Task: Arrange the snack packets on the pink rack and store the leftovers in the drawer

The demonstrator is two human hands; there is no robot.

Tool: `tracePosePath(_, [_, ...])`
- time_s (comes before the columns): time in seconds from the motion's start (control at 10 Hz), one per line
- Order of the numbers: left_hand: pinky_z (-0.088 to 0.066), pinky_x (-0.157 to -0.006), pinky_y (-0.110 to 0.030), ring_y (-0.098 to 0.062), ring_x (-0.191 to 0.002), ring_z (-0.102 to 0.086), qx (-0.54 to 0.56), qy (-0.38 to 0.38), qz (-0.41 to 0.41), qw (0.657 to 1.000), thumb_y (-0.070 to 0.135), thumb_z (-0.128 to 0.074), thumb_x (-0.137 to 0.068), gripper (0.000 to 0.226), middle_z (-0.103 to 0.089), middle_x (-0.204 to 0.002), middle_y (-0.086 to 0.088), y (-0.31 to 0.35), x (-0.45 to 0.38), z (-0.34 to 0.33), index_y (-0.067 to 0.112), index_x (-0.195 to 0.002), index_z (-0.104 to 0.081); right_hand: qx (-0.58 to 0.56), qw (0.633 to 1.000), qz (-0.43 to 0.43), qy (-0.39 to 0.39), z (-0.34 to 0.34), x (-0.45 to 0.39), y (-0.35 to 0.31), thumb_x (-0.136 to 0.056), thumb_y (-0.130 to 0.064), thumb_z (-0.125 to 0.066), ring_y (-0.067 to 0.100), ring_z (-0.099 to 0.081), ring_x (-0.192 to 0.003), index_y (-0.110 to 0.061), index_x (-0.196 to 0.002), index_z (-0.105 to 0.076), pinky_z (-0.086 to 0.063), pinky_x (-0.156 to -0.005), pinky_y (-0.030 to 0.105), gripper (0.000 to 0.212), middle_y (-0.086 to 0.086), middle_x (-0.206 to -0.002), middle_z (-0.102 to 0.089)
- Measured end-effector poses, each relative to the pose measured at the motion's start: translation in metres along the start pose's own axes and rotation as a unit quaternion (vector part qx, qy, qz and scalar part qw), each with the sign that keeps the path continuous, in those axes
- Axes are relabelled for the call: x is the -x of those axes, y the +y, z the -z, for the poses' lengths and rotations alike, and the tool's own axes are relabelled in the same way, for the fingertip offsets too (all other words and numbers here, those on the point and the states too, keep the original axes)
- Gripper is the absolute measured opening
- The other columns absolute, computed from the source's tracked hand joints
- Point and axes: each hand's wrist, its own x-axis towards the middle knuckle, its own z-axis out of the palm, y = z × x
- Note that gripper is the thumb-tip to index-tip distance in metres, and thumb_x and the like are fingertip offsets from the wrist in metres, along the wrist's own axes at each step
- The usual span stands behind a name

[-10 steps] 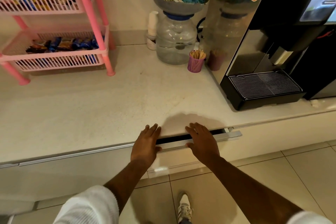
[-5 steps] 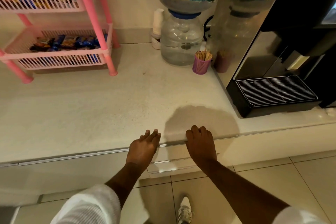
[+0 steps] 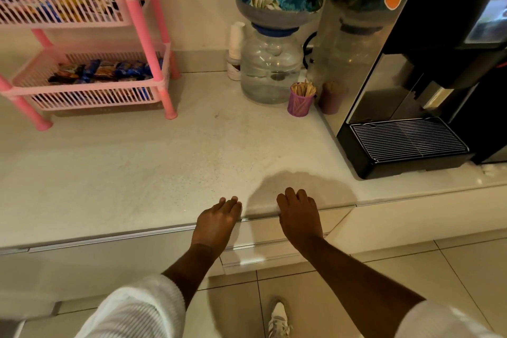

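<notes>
The pink rack (image 3: 142, 25) stands at the back left of the white counter (image 3: 137, 167). Snack packets (image 3: 104, 71) in blue and orange wrappers lie in its lower basket, and more packets (image 3: 60, 8) show through the slats of the basket above. The drawer (image 3: 263, 230) under the counter edge sits flush with the cabinet front. My left hand (image 3: 216, 222) and my right hand (image 3: 299, 217) press flat against the drawer's top edge, fingers straight and reaching onto the counter lip. Neither hand holds anything.
A clear water jug (image 3: 270, 66) with a floral-covered bottle on top stands at the back. A purple cup of wooden sticks (image 3: 300, 101) sits beside it. A black coffee machine (image 3: 406, 143) with a drip tray fills the right. My white shoe (image 3: 278, 321) is on the tiled floor.
The drawer was open by a narrow gap a second ago; both hands pushed it in and it now sits shut. The hands have stayed on its top edge.
</notes>
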Motion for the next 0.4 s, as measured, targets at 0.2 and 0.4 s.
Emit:
tracePosePath(0.2, [-0.045,-0.101,-0.030,-0.017,-0.128,-0.047,0.115,-0.039,0.008,0.993,0.045,-0.066,-0.085,0.057,-0.047,-0.146,0.007,-0.012,0.006,0.005,0.026,-0.137,-0.052,-0.086,0.994,-0.040,-0.059,0.016,-0.003,-0.001,-0.083,-0.054,-0.061,0.021,-0.050,-0.098,-0.023,-0.105,-0.059,-0.049,-0.079,0.034,0.038,-0.002,-0.109,-0.052])
tracePosePath(0.4, [-0.037,-0.108,-0.031,-0.020,-0.135,-0.039,0.144,-0.015,0.075,0.987,0.058,-0.052,-0.089,0.065,-0.043,-0.146,0.001,-0.033,0.005,0.021,0.020,-0.141,-0.043,-0.202,0.976,-0.005,-0.082,0.034,-0.021,-0.017,-0.093,-0.053,-0.054,0.021,-0.042,-0.132,-0.022,-0.137,-0.052,-0.042,-0.103,0.035,0.054,-0.002,-0.141,-0.048])
